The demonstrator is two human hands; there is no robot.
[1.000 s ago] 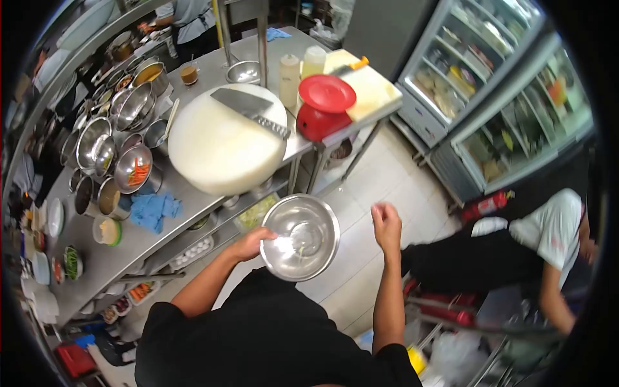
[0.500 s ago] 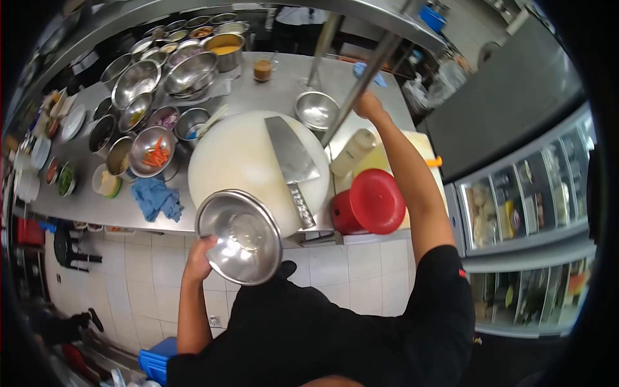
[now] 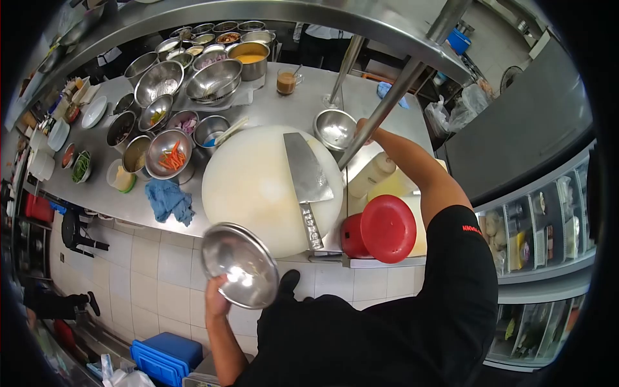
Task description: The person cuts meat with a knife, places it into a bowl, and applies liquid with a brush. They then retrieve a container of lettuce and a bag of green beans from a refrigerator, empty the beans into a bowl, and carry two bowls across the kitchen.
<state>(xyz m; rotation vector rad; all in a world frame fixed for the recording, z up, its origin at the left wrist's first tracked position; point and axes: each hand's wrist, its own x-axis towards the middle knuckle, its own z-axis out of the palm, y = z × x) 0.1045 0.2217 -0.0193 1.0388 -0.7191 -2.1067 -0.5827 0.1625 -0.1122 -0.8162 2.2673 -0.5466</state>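
Observation:
A metal bowl (image 3: pixel 240 266) is gripped at its lower left rim by my left hand (image 3: pixel 218 298), tilted in front of the counter edge. My right hand (image 3: pixel 365 132) is beside a small metal bowl (image 3: pixel 335 129) on the counter, partly behind a steel post; its fingers are mostly hidden. Between the two hands lies a round white cutting board (image 3: pixel 248 187) with a cleaver (image 3: pixel 308 169) on it, handle toward me. A squeeze bottle (image 3: pixel 373 174) and a red container with a round red lid (image 3: pixel 388 229) are right of the board.
Many metal bowls and pots of ingredients crowd the counter's left and back, one with orange strips (image 3: pixel 172 158). A blue cloth (image 3: pixel 169 200) lies near the front edge. A glass cup (image 3: pixel 287 81) stands at the back. A steel post (image 3: pixel 387 106) rises beside my right hand.
My right hand has come back from the far right of the counter to the small metal bowl. My left hand and its bowl are lower, and the bowl's tilt has changed. The view has shifted.

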